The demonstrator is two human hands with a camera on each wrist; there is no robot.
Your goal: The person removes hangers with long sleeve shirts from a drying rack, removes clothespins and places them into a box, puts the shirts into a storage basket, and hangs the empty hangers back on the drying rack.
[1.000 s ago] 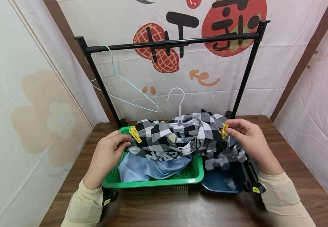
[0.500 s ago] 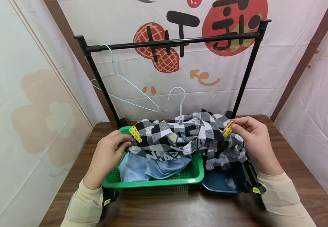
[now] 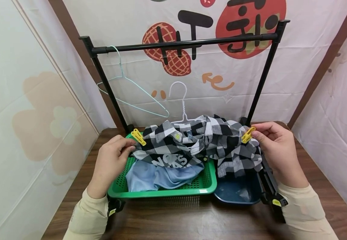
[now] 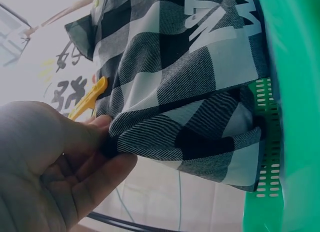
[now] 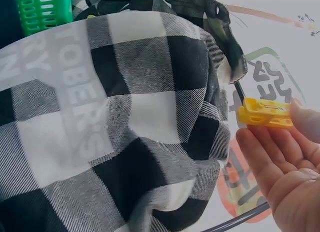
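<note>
A black-and-white checked shirt (image 3: 232,135) with printed lettering lies on a white hanger (image 3: 184,105), whose hook stands up above the collar. My left hand (image 3: 113,163) pinches the shirt's cloth at the left shoulder, just below a yellow clothespin (image 3: 138,137) fixed there. In the left wrist view the pinched cloth (image 4: 150,132) hangs in folds from thumb and fingers. My right hand (image 3: 280,151) pinches a second yellow clothespin (image 3: 248,135) between thumb and fingers at the right shoulder. Its far end meets the shirt's edge in the right wrist view.
Under the shirt, a green basket (image 3: 161,194) holds light blue cloth (image 3: 161,176). Beside it is a dark blue bin (image 3: 236,191), partly covered by the shirt. Behind stands a black rack (image 3: 197,42) with a pale teal hanger (image 3: 140,87) on its bar, all on a wooden table (image 3: 176,220).
The white hanger's hook has shifted left and up, and the shirt's left shoulder has risen slightly with my left hand. My right hand has moved right with the clothespin, which is now tilted.
</note>
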